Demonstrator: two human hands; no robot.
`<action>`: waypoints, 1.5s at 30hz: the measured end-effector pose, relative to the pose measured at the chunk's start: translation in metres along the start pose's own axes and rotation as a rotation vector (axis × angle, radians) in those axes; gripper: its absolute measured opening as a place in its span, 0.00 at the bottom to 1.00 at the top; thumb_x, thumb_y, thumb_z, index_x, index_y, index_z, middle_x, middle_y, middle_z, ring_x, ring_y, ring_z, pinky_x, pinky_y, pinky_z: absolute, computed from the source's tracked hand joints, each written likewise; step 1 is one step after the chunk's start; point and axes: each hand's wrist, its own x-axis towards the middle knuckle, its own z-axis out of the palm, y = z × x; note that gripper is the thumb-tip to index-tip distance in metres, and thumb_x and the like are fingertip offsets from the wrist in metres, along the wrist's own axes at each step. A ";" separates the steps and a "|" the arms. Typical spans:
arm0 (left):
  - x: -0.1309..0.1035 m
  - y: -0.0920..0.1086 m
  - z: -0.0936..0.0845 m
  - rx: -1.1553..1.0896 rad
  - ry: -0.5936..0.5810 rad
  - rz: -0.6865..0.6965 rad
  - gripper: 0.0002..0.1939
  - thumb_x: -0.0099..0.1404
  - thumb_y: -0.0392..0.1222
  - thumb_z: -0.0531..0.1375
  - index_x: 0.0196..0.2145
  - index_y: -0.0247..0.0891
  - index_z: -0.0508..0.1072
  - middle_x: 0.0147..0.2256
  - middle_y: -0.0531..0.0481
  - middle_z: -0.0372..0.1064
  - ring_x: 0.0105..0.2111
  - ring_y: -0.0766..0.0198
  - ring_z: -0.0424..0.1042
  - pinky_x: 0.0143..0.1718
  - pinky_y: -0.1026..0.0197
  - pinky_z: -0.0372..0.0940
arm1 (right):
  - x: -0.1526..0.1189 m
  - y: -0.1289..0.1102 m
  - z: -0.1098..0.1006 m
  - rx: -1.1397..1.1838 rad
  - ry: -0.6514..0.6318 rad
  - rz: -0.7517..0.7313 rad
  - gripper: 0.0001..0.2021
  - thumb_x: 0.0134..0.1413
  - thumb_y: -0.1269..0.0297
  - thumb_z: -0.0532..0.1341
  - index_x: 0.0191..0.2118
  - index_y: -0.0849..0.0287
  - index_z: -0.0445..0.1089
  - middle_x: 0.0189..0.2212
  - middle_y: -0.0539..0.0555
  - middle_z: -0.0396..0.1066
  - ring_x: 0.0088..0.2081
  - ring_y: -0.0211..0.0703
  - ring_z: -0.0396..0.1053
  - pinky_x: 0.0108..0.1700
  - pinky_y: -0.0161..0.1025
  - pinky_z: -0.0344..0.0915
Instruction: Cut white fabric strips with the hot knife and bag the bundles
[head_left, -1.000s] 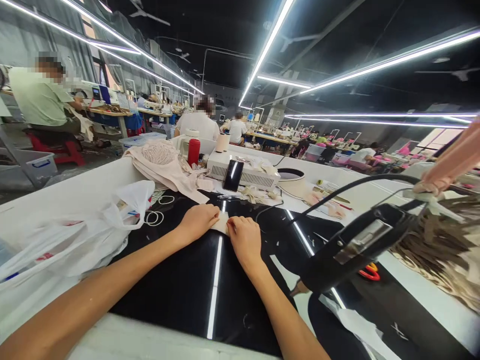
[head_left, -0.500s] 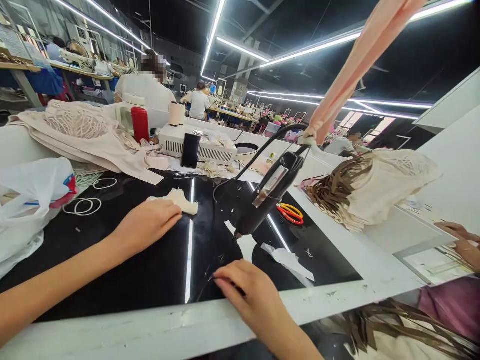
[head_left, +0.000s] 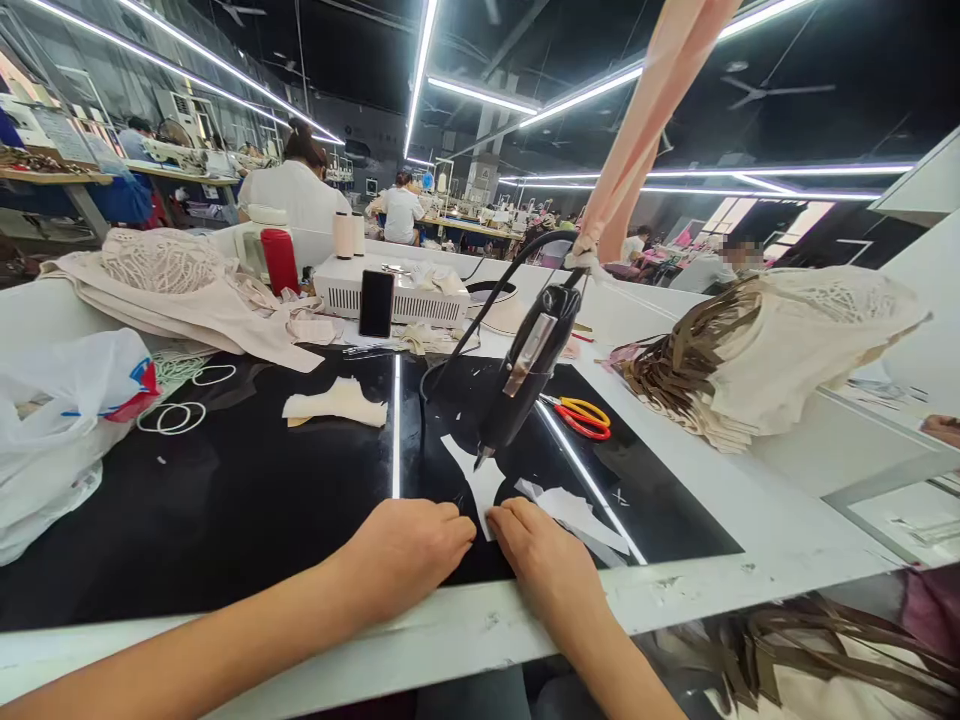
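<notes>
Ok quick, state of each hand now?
Left hand: curled; whether it holds anything can't be told.
Right hand: at the white piece, grip unclear.

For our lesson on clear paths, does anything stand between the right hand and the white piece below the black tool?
Nothing visible does: the right hand is at the near end of the white piece. The black tool hangs beyond the hand.

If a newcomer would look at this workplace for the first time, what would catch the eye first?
The black tool stands out most: it hangs just right of centre from a pink cloth strip, its tip pointing down at a white cut piece. To its right, scissors with orange and red handles lie on the glossy black sheet. Farther back, a bright red container stands left of the white vented box.
</notes>
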 end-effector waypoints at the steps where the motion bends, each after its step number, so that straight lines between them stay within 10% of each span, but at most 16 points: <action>1: 0.002 0.001 0.001 -0.003 0.000 -0.003 0.10 0.74 0.36 0.53 0.34 0.40 0.70 0.31 0.55 0.71 0.28 0.61 0.71 0.26 0.58 0.55 | 0.000 0.000 0.001 0.000 0.003 0.003 0.14 0.69 0.72 0.52 0.35 0.57 0.73 0.31 0.52 0.73 0.30 0.45 0.73 0.25 0.39 0.60; 24: 0.000 -0.001 0.017 -0.204 0.051 -0.136 0.10 0.75 0.40 0.54 0.48 0.45 0.74 0.36 0.55 0.74 0.34 0.61 0.73 0.34 0.59 0.61 | 0.005 0.005 -0.022 0.227 -0.063 0.021 0.09 0.67 0.73 0.57 0.40 0.56 0.74 0.36 0.50 0.76 0.36 0.38 0.76 0.38 0.33 0.72; 34: 0.002 -0.001 0.015 -0.211 0.004 -0.168 0.12 0.75 0.40 0.52 0.47 0.44 0.75 0.36 0.53 0.74 0.36 0.60 0.74 0.35 0.59 0.60 | -0.003 0.002 -0.003 0.263 -0.071 0.026 0.14 0.65 0.75 0.54 0.35 0.61 0.76 0.33 0.59 0.75 0.35 0.53 0.74 0.36 0.45 0.70; 45: 0.013 0.006 -0.002 -0.465 -0.048 -0.373 0.09 0.71 0.47 0.58 0.42 0.49 0.79 0.33 0.59 0.76 0.33 0.65 0.73 0.32 0.62 0.56 | 0.002 0.005 -0.019 0.639 -0.049 0.240 0.10 0.67 0.65 0.57 0.37 0.54 0.77 0.35 0.48 0.77 0.36 0.39 0.75 0.39 0.34 0.68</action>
